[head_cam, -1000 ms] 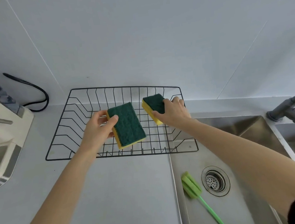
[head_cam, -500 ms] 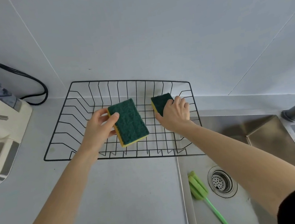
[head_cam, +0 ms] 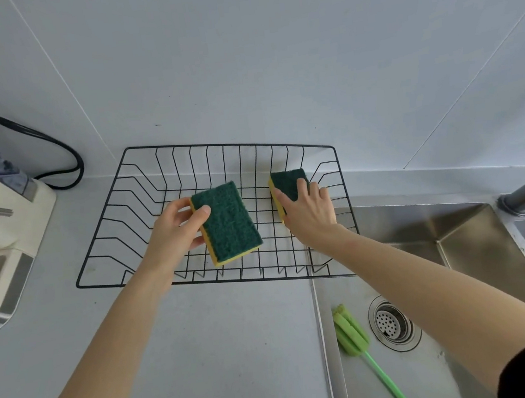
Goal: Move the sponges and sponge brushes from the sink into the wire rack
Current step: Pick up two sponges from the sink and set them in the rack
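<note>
Two sponges, left (head_cam: 227,223) and right (head_cam: 287,184), over the rack (head_cam: 110,237), each gripped by a closed hand, left (head_cam: 176,232), right (head_cam: 309,213). Placing step; next, release. Brush (head_cam: 350,332) lies in the sink (head_cam: 458,241).

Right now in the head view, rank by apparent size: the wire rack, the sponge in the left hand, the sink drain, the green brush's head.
1. wire rack, by far the largest.
2. sponge in the left hand.
3 and 4. sink drain and green brush's head look alike, so I won't rank them.
</note>
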The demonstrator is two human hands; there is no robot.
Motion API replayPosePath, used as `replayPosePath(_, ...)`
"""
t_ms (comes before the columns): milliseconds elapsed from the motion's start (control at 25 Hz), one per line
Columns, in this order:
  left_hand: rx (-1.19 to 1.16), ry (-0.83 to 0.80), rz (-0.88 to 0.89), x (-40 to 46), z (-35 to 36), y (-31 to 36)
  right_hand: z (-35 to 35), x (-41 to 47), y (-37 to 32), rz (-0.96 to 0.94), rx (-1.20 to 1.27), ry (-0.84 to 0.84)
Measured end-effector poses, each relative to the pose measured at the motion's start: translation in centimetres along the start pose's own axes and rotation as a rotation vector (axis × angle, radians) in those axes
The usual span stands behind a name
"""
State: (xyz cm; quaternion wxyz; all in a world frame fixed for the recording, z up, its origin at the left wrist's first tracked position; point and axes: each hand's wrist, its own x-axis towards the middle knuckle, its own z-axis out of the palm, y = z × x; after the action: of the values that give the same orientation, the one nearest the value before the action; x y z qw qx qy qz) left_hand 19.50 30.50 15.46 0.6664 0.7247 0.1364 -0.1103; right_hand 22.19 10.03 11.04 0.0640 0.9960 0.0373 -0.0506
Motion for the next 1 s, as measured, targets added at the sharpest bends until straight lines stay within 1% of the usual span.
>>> replayPosePath(120,0.032,0.011,0.009,0.4,0.1,0.0,0.2,0.1,0.2,0.002,0.0,0.025)
replayPosePath(200,0.109,0.024,0.026,0.8,0.5,0.2,0.0,0.4,0.3,0.005,0.022,0.032)
replayPosePath(320,0.16,0.023,0.042,1.5,1.1,0.6,0.1,0.5,0.8,-0.014,0.046,-0.029)
replayPosePath(440,0.167,-0.023,0.043,1.7,1.6,0.7,0.6,0.4,1.5,-0.06,-0.024,-0.073)
replayPosePath(600,0.173,-0.039,0.038,1.9,1.7,0.4,1.0,0.7,1.2,-0.086,-0.102,-0.056)
replayPosePath(760,0.191,-0.026,0.027,2.7,1.9,0.4,0.8,0.5,1.6,-0.054,-0.072,-0.004)
replayPosePath(1000,0.251,-0.029,-0.011,5.4,3.6,0.5,1.4,0.7,2.0,-0.077,-0.093,0.022)
